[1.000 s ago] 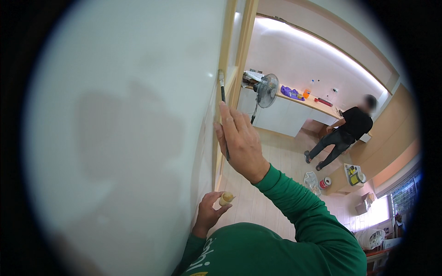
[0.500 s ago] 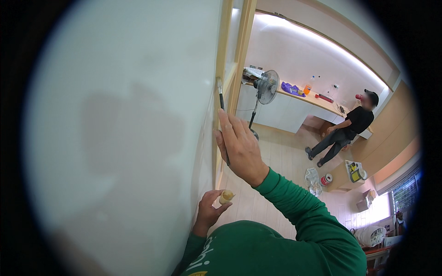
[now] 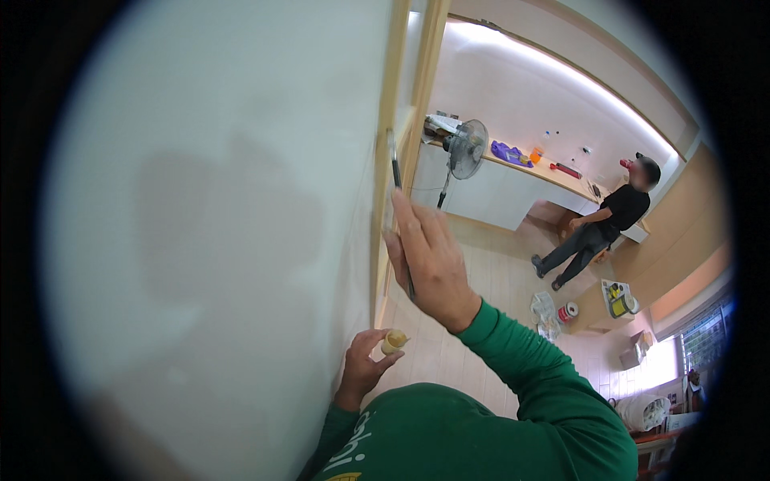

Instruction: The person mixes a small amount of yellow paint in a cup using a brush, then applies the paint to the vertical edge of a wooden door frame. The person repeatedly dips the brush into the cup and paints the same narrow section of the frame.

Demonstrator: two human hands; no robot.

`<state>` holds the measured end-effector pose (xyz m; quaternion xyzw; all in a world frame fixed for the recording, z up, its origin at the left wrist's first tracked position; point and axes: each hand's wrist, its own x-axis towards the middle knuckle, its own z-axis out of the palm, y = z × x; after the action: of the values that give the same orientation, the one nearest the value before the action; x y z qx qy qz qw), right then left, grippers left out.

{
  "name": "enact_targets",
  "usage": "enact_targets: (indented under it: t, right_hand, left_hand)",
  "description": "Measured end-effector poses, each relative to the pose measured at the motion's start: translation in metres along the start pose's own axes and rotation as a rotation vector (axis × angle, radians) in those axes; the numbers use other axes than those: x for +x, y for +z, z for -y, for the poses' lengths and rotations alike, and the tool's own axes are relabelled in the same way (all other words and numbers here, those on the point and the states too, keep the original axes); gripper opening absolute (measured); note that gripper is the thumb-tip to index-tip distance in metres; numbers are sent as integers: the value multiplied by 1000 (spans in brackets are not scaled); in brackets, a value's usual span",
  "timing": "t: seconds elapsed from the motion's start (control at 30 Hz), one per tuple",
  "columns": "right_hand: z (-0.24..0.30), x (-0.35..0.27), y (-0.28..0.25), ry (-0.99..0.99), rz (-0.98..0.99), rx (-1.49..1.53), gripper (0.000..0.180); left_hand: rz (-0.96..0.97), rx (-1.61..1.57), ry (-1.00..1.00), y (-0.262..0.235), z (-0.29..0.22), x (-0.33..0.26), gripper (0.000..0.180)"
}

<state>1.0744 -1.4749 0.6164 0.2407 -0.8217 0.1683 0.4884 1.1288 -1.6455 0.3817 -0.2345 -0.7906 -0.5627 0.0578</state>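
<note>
My right hand [image 3: 433, 260] is closed around a slim paintbrush [image 3: 396, 170] with a dark handle and a metal ferrule. The brush points up and away, its tip at the pale wooden frame [image 3: 388, 88] that edges the white wall panel. Whether the bristles touch the wood I cannot tell. Lower down, beside the wall, my left hand [image 3: 358, 370] grips a small cream-coloured cup [image 3: 393, 343] between thumb and fingers. Something yellowish shows inside the cup's top.
A large white wall [image 3: 241, 160] fills my left side. Beyond the frame stands a pedestal fan [image 3: 467, 150] by a long counter [image 3: 513, 170] holding a purple bag and an orange bottle. Another person [image 3: 626, 208] in dark clothes stands at right, near a wooden box [image 3: 605, 313] and a paint can [image 3: 568, 312].
My right hand and the brush have shifted a little to the right, and the brush tip now sits slightly higher along the frame. My left hand with the cup has hardly moved.
</note>
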Motion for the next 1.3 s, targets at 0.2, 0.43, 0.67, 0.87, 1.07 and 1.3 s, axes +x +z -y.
enact_targets:
  t: [0.2,0.43,0.67,0.87,1.07,1.3]
  right_hand:
    - [-11,29,4,-83,-87,-64,54]
    - [-6,-12,2,-9,22,-29,54]
    - [-4,36,-7,-144,-121,-67,54]
    - [-10,42,-2,-136,-108,-80,53]
    - [5,25,-12,-116,-70,-75,51]
    - [-5,47,-11,-166,-101,-91,50]
  left_hand:
    - [24,15,-3,0,-3,-6,52]
    - [9,18,8,4,0,-7,52]
    - [13,3,-3,2,2,-13,53]
    - [15,-10,24,3,-3,-15,53]
    - [-2,25,30,5,1,-19,54]
    - [16,26,25,5,-3,-21,53]
